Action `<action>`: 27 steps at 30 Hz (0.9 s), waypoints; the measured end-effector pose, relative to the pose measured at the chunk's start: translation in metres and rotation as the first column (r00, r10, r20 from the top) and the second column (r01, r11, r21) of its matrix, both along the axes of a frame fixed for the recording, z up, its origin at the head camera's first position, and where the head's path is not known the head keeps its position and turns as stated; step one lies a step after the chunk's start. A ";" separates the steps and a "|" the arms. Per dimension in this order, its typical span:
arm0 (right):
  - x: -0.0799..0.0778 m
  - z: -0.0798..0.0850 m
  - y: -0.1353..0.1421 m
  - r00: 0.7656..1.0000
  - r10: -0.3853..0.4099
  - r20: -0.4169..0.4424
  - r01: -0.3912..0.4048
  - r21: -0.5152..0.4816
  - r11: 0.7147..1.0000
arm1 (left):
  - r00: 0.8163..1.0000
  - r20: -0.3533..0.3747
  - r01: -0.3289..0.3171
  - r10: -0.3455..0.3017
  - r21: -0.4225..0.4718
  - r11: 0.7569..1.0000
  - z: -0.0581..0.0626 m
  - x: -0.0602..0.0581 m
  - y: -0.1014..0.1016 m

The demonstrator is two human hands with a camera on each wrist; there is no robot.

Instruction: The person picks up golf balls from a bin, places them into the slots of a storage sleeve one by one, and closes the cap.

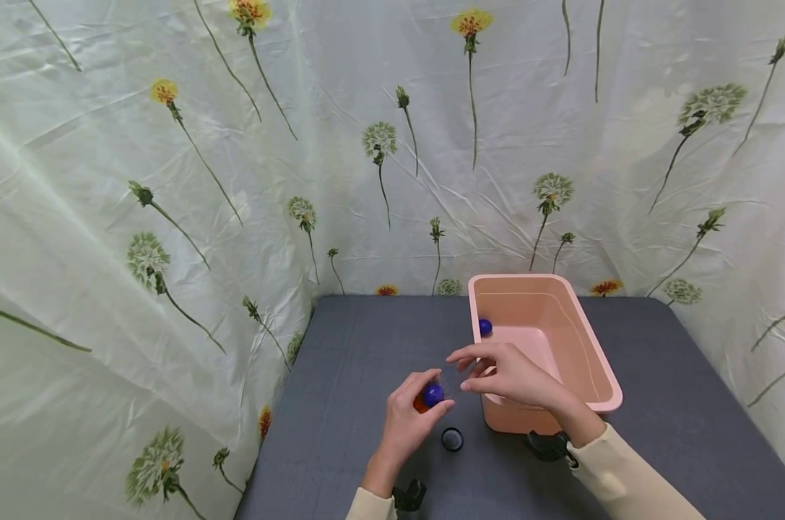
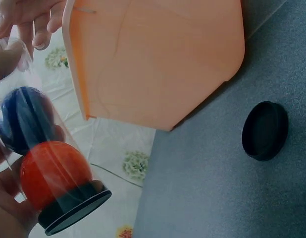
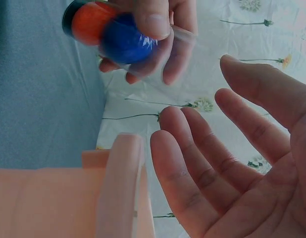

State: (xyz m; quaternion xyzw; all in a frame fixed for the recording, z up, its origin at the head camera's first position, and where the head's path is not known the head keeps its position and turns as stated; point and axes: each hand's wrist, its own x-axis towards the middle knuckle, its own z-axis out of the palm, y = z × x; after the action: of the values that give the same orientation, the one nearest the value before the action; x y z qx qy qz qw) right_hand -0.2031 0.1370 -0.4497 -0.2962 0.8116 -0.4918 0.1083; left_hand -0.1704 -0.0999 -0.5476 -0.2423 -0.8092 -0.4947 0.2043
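Observation:
My left hand (image 1: 406, 417) grips a clear tube (image 2: 29, 77) between thumb and fingers. Inside it a blue ball (image 2: 25, 119) and an orange ball (image 2: 54, 172) sit one against the other, the orange one beside the black end cap (image 2: 76, 210). The tube's other end is uncapped and points toward my right hand (image 1: 512, 375). That hand hovers over the near-left rim of a pink bin, fingers loosely bent and holding nothing. A loose black cap (image 1: 452, 439) lies on the table near the left hand.
The pink bin (image 1: 590, 339) stands on the right part of the dark grey table (image 1: 360, 339). Another blue ball (image 1: 485, 327) rests inside it by the left wall. A white flower-printed curtain (image 1: 340, 166) hangs behind and to the left.

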 end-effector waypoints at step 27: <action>-0.035 0.015 0.016 0.998 -0.041 -0.040 0.040 -0.014 0.999 | 0.998 0.057 -0.006 0.005 0.013 1.000 0.001 0.001 0.002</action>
State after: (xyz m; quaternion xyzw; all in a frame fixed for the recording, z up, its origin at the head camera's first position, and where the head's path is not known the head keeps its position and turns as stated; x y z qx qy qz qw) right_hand -0.2384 0.1533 -0.4343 -0.2901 0.8161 -0.4934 0.0800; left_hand -0.1692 -0.0981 -0.5470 -0.2246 -0.8121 -0.5061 0.1839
